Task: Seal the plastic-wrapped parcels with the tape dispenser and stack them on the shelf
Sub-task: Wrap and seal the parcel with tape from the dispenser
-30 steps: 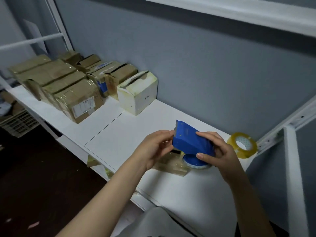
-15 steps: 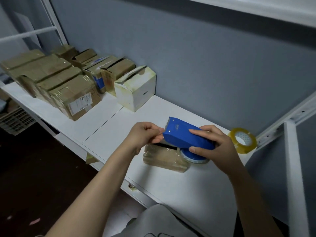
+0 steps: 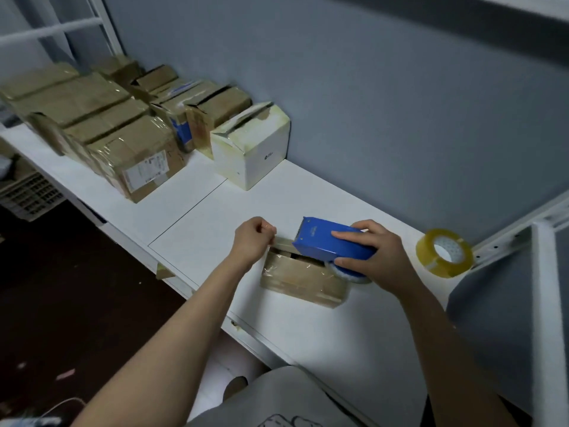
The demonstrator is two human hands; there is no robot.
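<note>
A small brown parcel [image 3: 303,280] wrapped in clear plastic lies on the white shelf [image 3: 215,220] in front of me. My right hand [image 3: 374,254] grips the blue tape dispenser [image 3: 326,240] just above the parcel's far right end, toothed edge pointing left. My left hand [image 3: 254,243] pinches the free end of the tape strip [image 3: 284,241], which is stretched from the dispenser over the parcel's far left corner. Further left on the shelf stand several plastic-wrapped brown parcels [image 3: 135,155].
A white carton [image 3: 251,146] stands against the grey wall beside open brown boxes [image 3: 215,107]. A spare roll of clear tape [image 3: 445,252] lies at the shelf's right end by a white frame post [image 3: 543,318]. A plastic crate [image 3: 29,194] sits below left.
My left hand has drawn the tape end leftward away from the dispenser. The dispenser has tilted flatter and come down closer to the parcel.
</note>
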